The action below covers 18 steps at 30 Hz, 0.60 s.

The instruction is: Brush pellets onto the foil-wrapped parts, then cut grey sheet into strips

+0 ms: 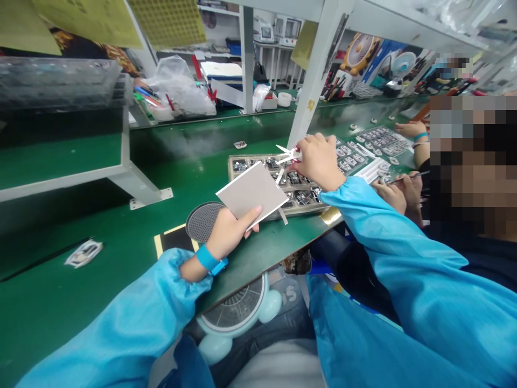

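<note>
My left hand (232, 229) grips a flat grey card with white edges (254, 194), thumb on top and fingers beneath. Narrow pale strips stick out from the card's right side. Scissors (287, 154) with white blades, spread apart, are in my right hand (319, 161), just above and to the right of the card. Behind the card lies a tray of small metallic parts (238, 161), partly covered by the card. A round dark perforated disc (202, 221) rests on the table beside my left hand, over a black sheet with yellow edges (175, 240).
Small white parts (84, 253) lie on the green table (133, 291). More trays (383, 141) sit at the right, near a co-worker's hands (398, 194). A metal post (315, 81) rises behind the tray; a raised shelf (81, 178) stands left.
</note>
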{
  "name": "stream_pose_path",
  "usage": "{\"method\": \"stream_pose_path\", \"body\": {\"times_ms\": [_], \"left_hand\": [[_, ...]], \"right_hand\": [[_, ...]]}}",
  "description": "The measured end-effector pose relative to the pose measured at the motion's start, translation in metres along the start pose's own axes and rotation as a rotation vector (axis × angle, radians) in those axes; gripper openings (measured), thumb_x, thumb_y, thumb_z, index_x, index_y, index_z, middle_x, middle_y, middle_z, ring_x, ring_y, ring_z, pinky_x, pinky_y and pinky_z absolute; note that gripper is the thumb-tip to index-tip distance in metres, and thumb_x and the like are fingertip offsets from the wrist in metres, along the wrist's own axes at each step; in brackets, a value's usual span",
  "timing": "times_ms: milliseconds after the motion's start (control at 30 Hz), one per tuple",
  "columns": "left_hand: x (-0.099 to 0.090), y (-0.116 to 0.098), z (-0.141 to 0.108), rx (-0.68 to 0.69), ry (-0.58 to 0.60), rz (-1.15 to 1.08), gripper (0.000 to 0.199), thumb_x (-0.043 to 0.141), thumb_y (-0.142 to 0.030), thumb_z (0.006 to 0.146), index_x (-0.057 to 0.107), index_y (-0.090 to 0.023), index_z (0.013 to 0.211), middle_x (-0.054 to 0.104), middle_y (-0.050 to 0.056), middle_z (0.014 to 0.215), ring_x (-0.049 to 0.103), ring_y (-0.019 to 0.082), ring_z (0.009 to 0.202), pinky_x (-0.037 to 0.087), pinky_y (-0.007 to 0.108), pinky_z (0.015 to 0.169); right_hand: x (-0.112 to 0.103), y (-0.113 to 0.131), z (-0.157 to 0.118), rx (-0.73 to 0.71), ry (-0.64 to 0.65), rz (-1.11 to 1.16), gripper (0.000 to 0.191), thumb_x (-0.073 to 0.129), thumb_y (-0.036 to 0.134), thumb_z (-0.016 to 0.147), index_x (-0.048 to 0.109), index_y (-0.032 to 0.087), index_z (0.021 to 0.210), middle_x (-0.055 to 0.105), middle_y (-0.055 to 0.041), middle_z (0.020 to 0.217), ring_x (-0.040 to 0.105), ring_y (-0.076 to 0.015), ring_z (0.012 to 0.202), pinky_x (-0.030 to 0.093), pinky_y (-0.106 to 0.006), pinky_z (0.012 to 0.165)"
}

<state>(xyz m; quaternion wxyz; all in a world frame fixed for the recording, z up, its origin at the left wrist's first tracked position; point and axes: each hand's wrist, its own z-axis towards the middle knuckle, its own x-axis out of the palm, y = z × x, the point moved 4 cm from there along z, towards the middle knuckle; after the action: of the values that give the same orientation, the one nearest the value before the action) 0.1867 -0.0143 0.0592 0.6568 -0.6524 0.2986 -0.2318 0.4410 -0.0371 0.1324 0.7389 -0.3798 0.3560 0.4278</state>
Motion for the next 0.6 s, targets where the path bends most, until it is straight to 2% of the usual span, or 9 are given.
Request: {"method": "stream_pose_path", "body": {"times_ms": [100, 300, 433, 600], "left_hand": [[0.002, 0.002, 0.000, 0.012, 0.034, 0.023, 0.047, 0.070, -0.048, 0.087, 0.063, -0.013, 0.057, 0.057, 0.001, 0.047, 0.044, 0.008, 0.041, 0.038, 0.020, 0.046], [-0.001, 0.009, 0.001, 0.020, -0.003, 0.031, 0.048, 0.068, -0.048, 0.089, 0.062, -0.014, 0.056, 0.059, 0.002, 0.050, 0.044, 0.007, 0.041, 0.038, 0.020, 0.046], [-0.001, 0.009, 0.001, 0.014, -0.013, 0.015, 0.046, 0.070, -0.047, 0.088, 0.062, -0.014, 0.057, 0.059, 0.002, 0.051, 0.044, 0.007, 0.041, 0.037, 0.020, 0.045], [0.000, 0.008, 0.000, 0.019, -0.013, 0.029, 0.046, 0.069, -0.046, 0.089, 0.062, -0.013, 0.057, 0.057, 0.001, 0.048, 0.043, 0.007, 0.039, 0.037, 0.020, 0.046]], "right_hand": [[0.002, 0.003, -0.006, 0.014, -0.037, -0.030, 0.040, 0.066, 0.047, 0.088, 0.063, 0.015, 0.112, 0.065, -0.0170, 0.114, 0.052, -0.0366, 0.109, 0.038, -0.049, 0.088], [0.005, 0.004, 0.000, -0.107, -0.029, -0.022, 0.030, 0.053, 0.027, 0.093, 0.057, 0.017, 0.121, 0.061, -0.0151, 0.122, 0.049, -0.0340, 0.115, 0.033, -0.049, 0.096], [0.001, -0.008, 0.007, -0.024, -0.070, -0.009, 0.035, 0.056, 0.030, 0.090, 0.056, 0.016, 0.122, 0.060, -0.0156, 0.122, 0.048, -0.0365, 0.115, 0.033, -0.050, 0.094], [0.013, -0.007, 0.002, -0.032, -0.042, 0.118, 0.041, 0.057, 0.037, 0.091, 0.054, 0.016, 0.126, 0.058, -0.0179, 0.130, 0.047, -0.0374, 0.118, 0.033, -0.049, 0.093]]}}
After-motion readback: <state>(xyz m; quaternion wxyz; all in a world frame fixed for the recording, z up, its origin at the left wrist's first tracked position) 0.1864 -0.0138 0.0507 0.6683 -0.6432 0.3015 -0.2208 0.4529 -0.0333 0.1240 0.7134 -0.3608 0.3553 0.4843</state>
